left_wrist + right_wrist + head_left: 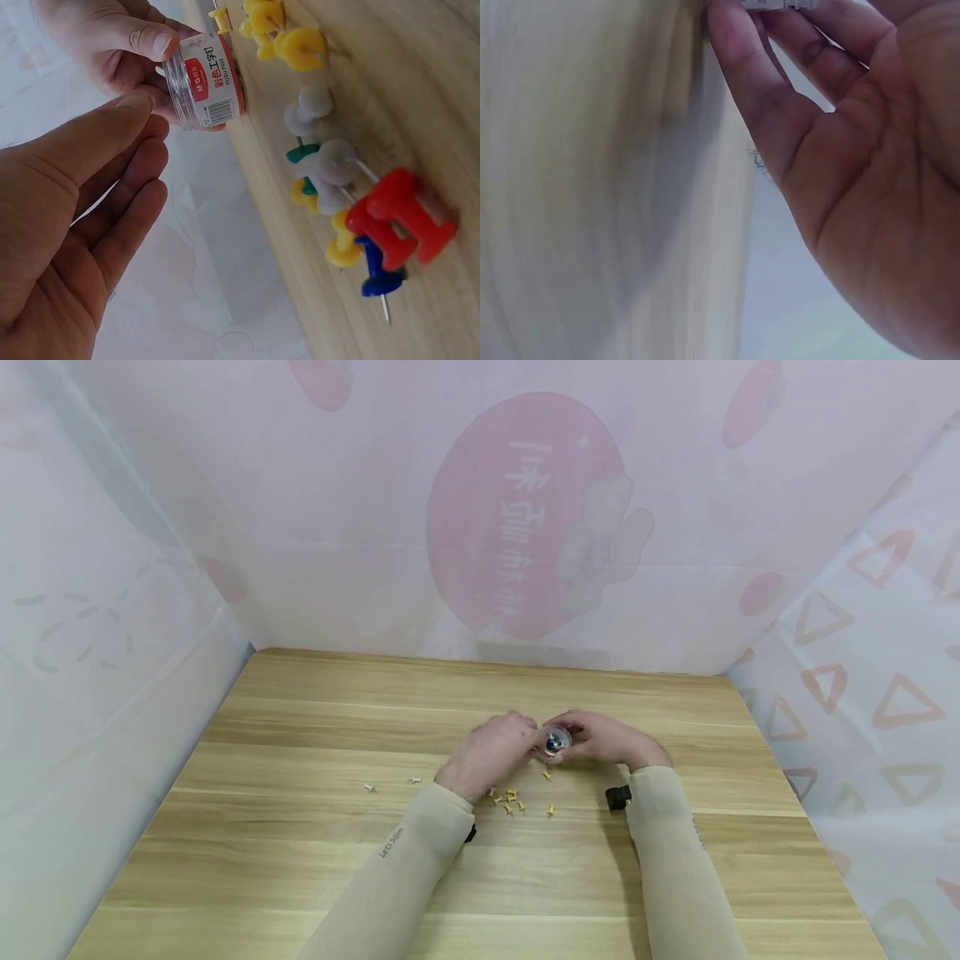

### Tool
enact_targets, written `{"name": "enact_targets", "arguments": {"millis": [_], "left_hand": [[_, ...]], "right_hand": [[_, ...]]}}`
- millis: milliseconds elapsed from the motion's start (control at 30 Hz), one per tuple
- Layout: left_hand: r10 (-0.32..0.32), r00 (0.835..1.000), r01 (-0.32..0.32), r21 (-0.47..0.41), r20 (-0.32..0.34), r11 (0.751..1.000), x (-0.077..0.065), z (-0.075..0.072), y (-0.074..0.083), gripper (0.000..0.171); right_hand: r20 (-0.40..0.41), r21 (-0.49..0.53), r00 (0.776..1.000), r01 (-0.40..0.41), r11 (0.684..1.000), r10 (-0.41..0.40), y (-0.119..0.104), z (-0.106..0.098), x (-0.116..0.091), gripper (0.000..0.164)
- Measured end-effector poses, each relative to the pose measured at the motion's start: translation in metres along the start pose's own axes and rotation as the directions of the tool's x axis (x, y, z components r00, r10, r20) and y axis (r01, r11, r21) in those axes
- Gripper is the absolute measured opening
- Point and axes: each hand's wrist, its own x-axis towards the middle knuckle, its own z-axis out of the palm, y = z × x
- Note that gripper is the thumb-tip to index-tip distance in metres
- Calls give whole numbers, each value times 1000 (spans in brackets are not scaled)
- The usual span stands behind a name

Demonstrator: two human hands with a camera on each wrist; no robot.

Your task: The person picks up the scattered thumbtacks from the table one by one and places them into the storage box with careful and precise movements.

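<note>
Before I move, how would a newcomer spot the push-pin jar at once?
Over the wood-grain table, look just past the yellow push pins to the right hand. It grips the push-pin jar, clear with a red-and-white label, the only container among loose pins.

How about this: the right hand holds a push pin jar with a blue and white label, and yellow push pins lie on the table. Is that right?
Not quite: the label is red and white, as the left wrist view shows. The right hand does hold the push pin jar, and yellow push pins lie on the table.
</note>
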Motion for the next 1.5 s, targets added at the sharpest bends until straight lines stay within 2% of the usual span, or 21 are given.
{"name": "enact_targets", "arguments": {"millis": [200,433,633,933,1133,1167,1367,1400,1500], "left_hand": [[43,998,-41,-34,46,999,0,7,8,20],[48,997,-51,44,61,998,-1,14,21,17],[51,995,-60,99,83,993,0,20,26,17],[51,994,-60,92,95,994,1,23,29,21],[43,993,-49,52,113,997,1,23,28,17],[50,994,-54,50,95,997,4,36,23,18],[44,995,-49,52,92,997,4,38,21,15],[33,993,-39,49,111,998,0,25,26,14],[16,993,-20,37,113,999,0,24,23,12]], "right_hand": [[-35,-15,998,-51,999,50,7,-8,-9,63],[-56,-7,997,-53,999,52,14,-12,-15,62],[-46,17,997,-68,998,69,14,-12,-16,61],[-35,29,998,-58,998,59,13,-14,-16,63],[-36,23,997,-66,998,67,13,-13,-17,63],[-37,20,997,-65,998,66,13,-13,-17,63],[-35,23,998,-54,998,55,12,-13,-16,62],[-33,28,998,-54,998,55,12,-13,-16,63],[-25,46,998,-55,997,57,10,-11,-14,62]]}}
